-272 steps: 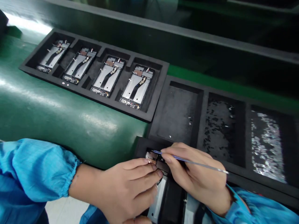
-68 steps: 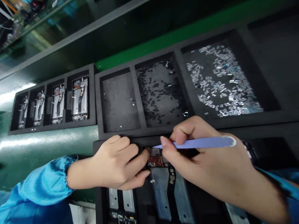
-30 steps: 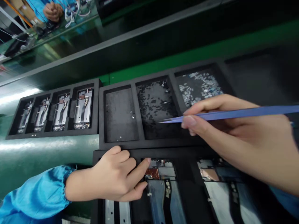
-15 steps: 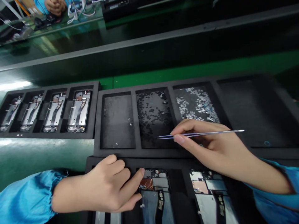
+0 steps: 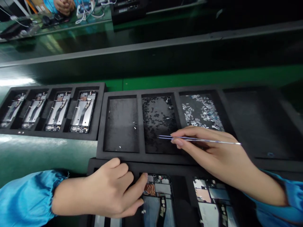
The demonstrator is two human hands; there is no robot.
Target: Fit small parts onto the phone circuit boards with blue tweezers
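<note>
My right hand [image 5: 213, 154] pinches thin blue tweezers [image 5: 189, 139], whose tips hover over the middle compartment of small dark parts [image 5: 158, 116] in a black foam parts tray [image 5: 139, 157]. My left hand [image 5: 109, 189] rests curled on the near foam tray [image 5: 180, 171], its forefinger and thumb touching the top left corner of a phone frame [image 5: 157, 195] with a copper patch. A second phone frame [image 5: 210, 201] lies in the slot to the right, partly under my right forearm.
A black foam tray [image 5: 97, 135] with several phone frames sits at the left on the green belt [image 5: 35, 154]. The parts tray also holds shiny silver bits [image 5: 201, 110] and a nearly bare left compartment [image 5: 121, 126]. Another person's hands [image 5: 62, 4] show at the far top left.
My right hand left the phone frame and carried the tweezers up over the dark-parts compartment, now a little lower. My left hand stayed on the frame's corner.
</note>
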